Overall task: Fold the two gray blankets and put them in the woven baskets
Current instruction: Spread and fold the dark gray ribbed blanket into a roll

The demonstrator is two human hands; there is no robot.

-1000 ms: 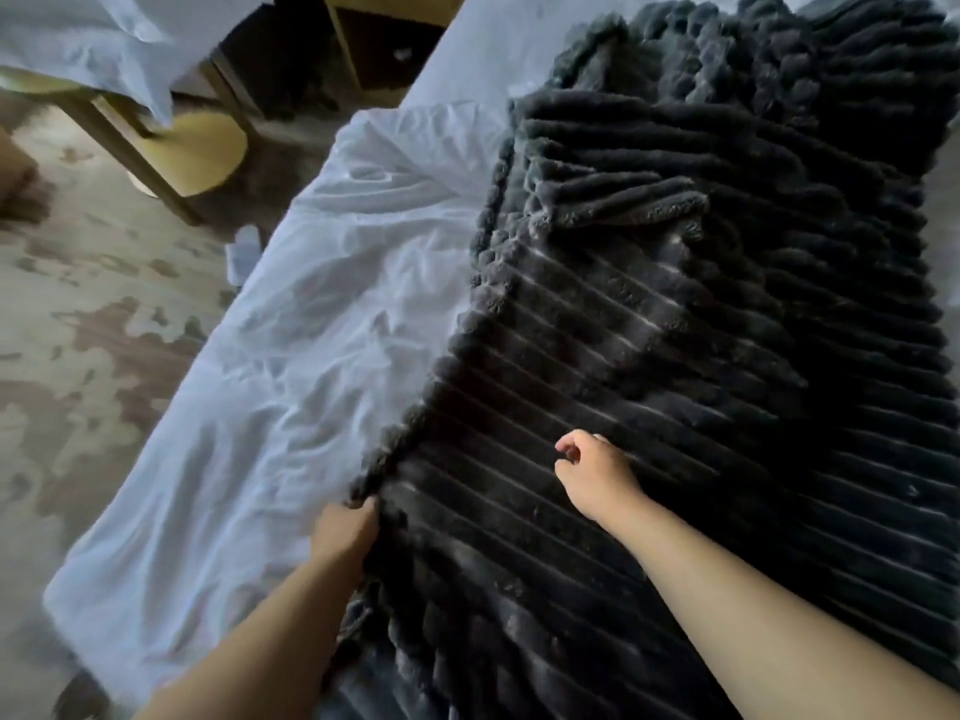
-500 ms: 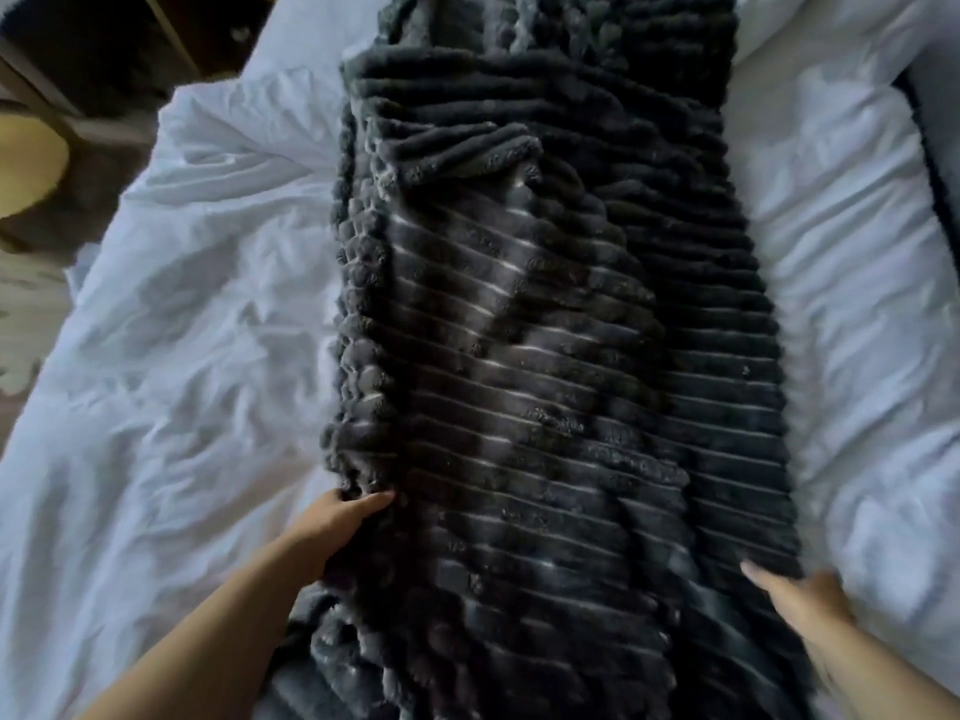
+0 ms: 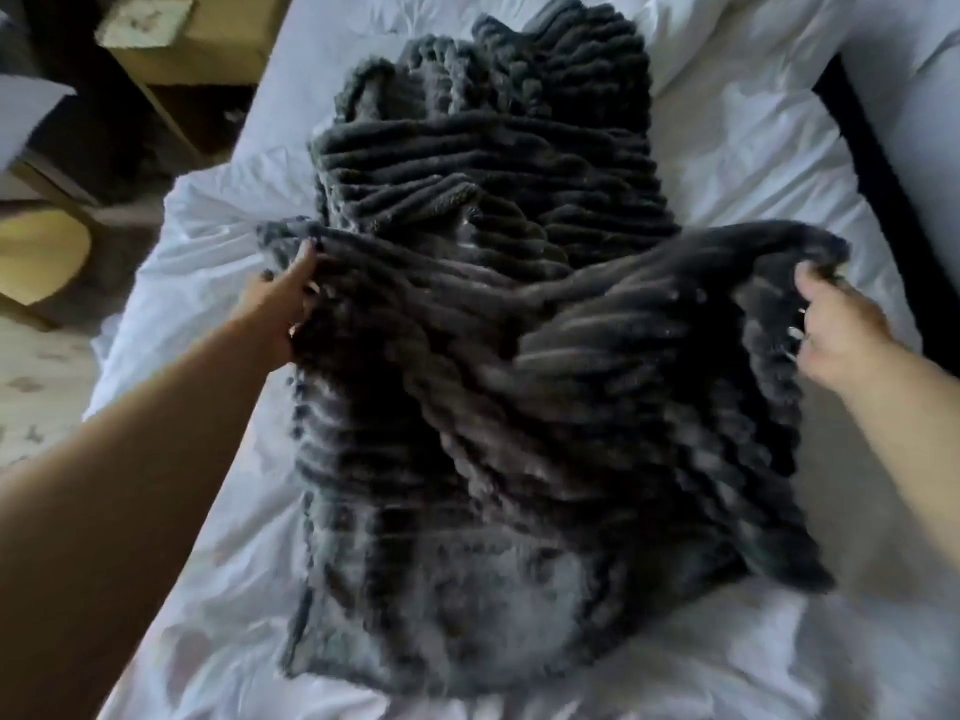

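**Head view: first blanket mid-fold, baskets nowhere in sight**

Head view, the only one I have: one gray blanket point(image 3: 488, 324) lies lengthwise on the white bed point(image 3: 208, 241), already narrowed to a long strip. My left hand point(image 3: 278, 309) is closed on its left edge, and my right hand point(image 3: 831, 330) is pinched shut on its right corner. Between them the near end is raised off the bed and blurred. I judge this to be the near end being carried over the far part, halving the length.

By my reading, this fold is only partly made. I can see just one blanket; the second is out of frame or hidden, I cannot tell which. No woven basket shows either, so both placements appear to remain.
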